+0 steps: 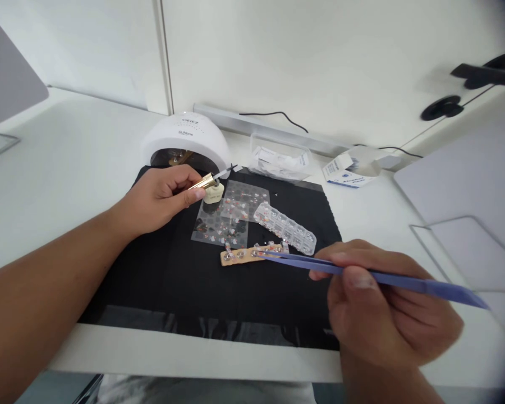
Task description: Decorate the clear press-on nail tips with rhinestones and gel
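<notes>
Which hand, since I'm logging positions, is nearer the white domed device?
Left: the left hand is just in front of the white domed device; the right hand is farther off, at the near right.

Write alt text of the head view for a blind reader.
The right hand points blue tweezers at a tan studded strip on a black mat; the left hand holds a gold-handled brush near a white lamp.

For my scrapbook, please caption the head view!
Left hand holds a brush; right hand holds tweezers, tips at a strip.

Cream bottle (213, 193) with illegible lettering
</notes>
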`<state>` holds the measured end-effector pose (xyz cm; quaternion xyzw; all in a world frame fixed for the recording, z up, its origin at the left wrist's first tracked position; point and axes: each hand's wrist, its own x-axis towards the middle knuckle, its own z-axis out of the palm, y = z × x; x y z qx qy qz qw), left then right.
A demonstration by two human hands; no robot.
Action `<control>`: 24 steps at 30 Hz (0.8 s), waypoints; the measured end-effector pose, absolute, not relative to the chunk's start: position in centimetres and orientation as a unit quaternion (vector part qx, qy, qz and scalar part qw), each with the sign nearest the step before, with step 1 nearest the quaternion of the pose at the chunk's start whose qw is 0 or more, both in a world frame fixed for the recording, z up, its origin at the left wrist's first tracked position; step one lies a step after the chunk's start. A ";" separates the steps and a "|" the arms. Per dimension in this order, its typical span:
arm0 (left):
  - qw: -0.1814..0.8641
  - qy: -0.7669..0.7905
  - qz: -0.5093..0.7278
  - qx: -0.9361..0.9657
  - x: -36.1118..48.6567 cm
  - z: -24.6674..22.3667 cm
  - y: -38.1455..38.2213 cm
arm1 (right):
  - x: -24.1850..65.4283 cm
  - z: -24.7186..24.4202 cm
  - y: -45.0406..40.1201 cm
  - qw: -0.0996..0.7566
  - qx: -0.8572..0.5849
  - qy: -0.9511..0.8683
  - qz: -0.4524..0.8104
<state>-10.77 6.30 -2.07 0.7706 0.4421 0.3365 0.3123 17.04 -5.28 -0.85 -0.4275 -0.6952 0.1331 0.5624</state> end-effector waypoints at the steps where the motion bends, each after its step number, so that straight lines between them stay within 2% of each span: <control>1: 0.316 0.440 0.340 0.769 -10.8 -2.1 6.3 | 17.0 -1.0 -4.9 0.619 -0.400 -0.663 0.131; 3: 0.322 0.441 0.343 0.764 -10.9 -2.2 6.4 | 16.9 -1.3 -4.0 0.668 -0.360 -0.628 0.174; 7: 0.323 0.439 0.352 0.761 -11.0 -2.1 6.4 | 17.4 -1.0 -3.5 0.618 -0.345 -0.647 0.284; 10: 0.323 0.429 0.354 0.766 -11.1 -2.0 6.3 | 18.5 0.8 -3.4 0.575 -0.341 -0.688 0.282; 14: 0.320 0.425 0.339 0.776 -11.1 -1.8 6.2 | 19.2 4.5 -0.8 0.423 -0.326 -0.793 0.293; 17: 0.316 0.435 0.333 0.775 -11.1 -1.7 6.1 | 18.4 5.8 2.3 0.345 -0.330 -0.824 0.307; 18: 0.314 0.438 0.332 0.774 -11.1 -1.7 6.1 | 17.9 5.7 3.0 0.330 -0.353 -0.821 0.305; 22: 0.312 0.442 0.333 0.772 -11.1 -1.6 6.2 | 16.0 4.0 3.3 0.367 -0.437 -0.788 0.229; 24: 0.309 0.440 0.324 0.778 -11.0 -1.6 6.1 | 15.4 3.0 2.6 0.337 -0.452 -0.802 0.194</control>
